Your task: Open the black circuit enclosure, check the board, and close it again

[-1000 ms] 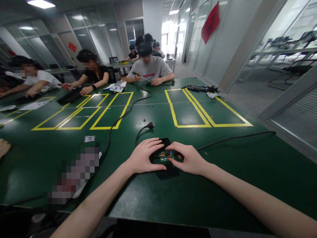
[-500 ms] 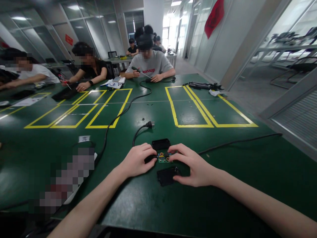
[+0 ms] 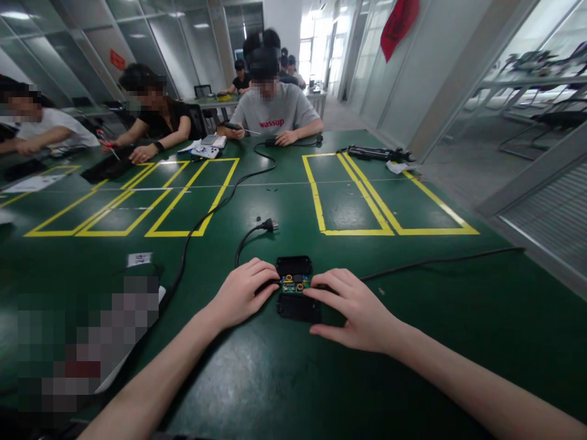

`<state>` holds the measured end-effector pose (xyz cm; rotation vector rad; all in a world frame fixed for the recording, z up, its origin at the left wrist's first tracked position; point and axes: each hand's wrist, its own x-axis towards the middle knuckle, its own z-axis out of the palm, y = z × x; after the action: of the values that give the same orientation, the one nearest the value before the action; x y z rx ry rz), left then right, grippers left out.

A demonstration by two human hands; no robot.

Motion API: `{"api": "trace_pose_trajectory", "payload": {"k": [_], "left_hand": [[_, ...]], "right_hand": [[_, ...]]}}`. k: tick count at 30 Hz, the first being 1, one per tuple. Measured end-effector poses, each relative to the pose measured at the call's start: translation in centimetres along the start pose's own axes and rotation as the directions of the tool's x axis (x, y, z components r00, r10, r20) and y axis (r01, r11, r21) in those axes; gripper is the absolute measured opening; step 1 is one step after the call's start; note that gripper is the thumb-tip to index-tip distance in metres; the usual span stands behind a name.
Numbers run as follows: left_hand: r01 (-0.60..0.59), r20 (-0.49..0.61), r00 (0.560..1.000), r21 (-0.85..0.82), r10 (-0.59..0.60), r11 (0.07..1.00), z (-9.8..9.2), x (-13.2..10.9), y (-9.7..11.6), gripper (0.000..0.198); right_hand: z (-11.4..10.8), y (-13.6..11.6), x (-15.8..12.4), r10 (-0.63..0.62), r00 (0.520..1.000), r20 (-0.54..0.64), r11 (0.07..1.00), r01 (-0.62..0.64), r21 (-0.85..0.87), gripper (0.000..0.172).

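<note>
A small green circuit board [image 3: 293, 286] with ring-shaped coils lies between two black plastic casing halves. The far casing half [image 3: 294, 265] is behind it; the near casing half [image 3: 299, 308] sits just in front. My left hand [image 3: 243, 289] is closed at the board's left end on a black power cord, mostly hidden under the fingers. At the right end, my right hand [image 3: 349, 305] has its fingers apart, the fingertips at the board's edge and the thumb low beside the near half. Whether those fingertips press on the board is hard to see.
A black plug [image 3: 269, 225] on a short cord lies beyond my left hand. A long cable [image 3: 220, 205] crosses the green table [image 3: 238, 379]. A blurred power strip [image 3: 123, 330] lies at left. Across the table a person [image 3: 279, 110] holds a screwdriver; other people sit at left.
The near casing half has shifted left and closer to the board, now squarer to it. My right thumb has come away from it. The view has tilted slightly.
</note>
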<state>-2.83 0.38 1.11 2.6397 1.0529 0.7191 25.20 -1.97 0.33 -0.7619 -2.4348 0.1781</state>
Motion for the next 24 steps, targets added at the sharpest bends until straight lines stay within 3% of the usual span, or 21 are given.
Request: {"api": "trace_pose_trajectory", "payload": {"k": [7,15,22,24], "left_hand": [[-0.016,0.008,1.000,0.000,0.016,1.000,-0.1,-0.1,-0.1,0.017],[0.013,0.019,1.000,-0.035,-0.013,0.999,-0.2,-0.3,0.1,0.021],[0.028,-0.070,0.997,-0.128,-0.037,0.991,-0.8,-0.1,0.9,0.015],[-0.003,-0.088,0.996,-0.163,-0.012,0.987,-1.0,-0.2,1.2,0.013]], "right_hand": [[-1.0,2.5,-0.3,0.095,0.996,0.003,0.995,-0.095,0.017,0.016],[-0.8,2.4,-0.1,0.092,0.996,0.007,0.996,-0.092,-0.005,0.013],[-1.0,2.0,0.3,-0.010,0.972,-0.233,0.999,0.001,-0.038,0.016],[-1.2,1.7,0.2,-0.077,0.966,-0.248,0.996,0.065,-0.055,0.016]]}}
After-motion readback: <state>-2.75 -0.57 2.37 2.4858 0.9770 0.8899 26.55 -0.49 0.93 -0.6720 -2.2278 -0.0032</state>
